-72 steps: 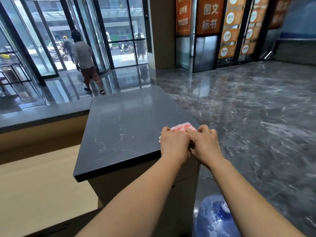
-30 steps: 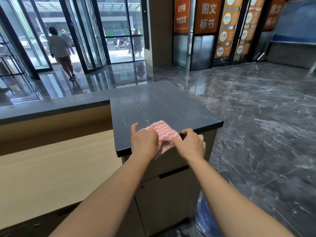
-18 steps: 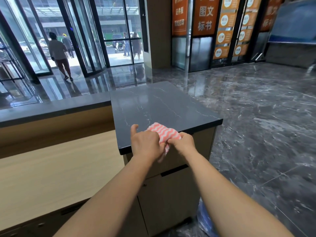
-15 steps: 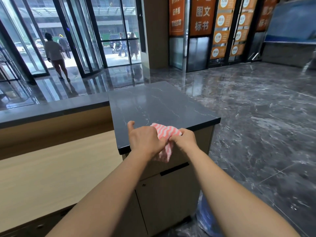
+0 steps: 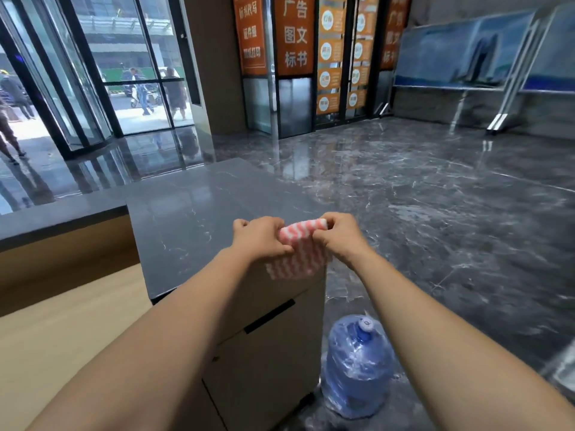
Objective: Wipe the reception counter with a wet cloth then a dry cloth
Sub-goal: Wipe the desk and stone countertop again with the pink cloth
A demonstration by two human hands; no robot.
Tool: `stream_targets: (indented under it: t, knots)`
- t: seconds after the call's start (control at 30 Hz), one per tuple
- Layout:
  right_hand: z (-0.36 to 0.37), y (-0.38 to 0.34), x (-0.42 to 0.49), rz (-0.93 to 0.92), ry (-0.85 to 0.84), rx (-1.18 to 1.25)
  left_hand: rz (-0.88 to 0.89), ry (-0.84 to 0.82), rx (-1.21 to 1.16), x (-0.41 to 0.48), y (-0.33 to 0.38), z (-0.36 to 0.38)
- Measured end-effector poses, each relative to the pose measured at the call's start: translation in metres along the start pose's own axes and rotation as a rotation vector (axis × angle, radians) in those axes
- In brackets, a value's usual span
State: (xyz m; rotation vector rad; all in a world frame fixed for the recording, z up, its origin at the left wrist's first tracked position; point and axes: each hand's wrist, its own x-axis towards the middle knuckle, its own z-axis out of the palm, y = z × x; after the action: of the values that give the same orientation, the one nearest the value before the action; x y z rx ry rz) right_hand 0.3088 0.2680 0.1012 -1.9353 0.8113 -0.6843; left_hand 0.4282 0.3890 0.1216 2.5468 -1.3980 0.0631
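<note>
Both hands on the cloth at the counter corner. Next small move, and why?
Probably lay the cloth flat on the counter: left hand and right hand pinch its upper edge, so it hangs at the near corner, not spread for wiping.

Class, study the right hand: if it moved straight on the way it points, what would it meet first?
The right hand already pinches the striped cloth. Beyond that, its line runs forward-left, probably reaching the counter top near its right edge, though depth is unclear.

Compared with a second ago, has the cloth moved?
Yes. The cloth has come up off the counter and hangs past its near edge.
</note>
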Motion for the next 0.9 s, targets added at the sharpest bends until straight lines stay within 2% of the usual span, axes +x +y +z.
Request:
stream_targets:
  t: [0.2, 0.4, 0.47, 0.9]
  knots:
    - [-0.07, 0.036, 0.001, 0.097, 0.169, -0.06, -0.002, -0.042, -0.315, 0.036, 0.065, 0.012]
    - [-0.15, 0.079, 0.0, 0.231, 0.311, -0.032, -0.022, -0.128, -0.895, 0.055, 0.15, 0.036]
    - [-0.177, 0.094, 0.0, 0.272, 0.361, -0.02, -0.054, -0.183, -1.021, 0.06, 0.179, 0.048]
    - [-0.332, 0.171, -0.012, 0.492, 0.559, -0.197, 0.106, -0.35, -1.081, 0.106, 0.359, 0.105]
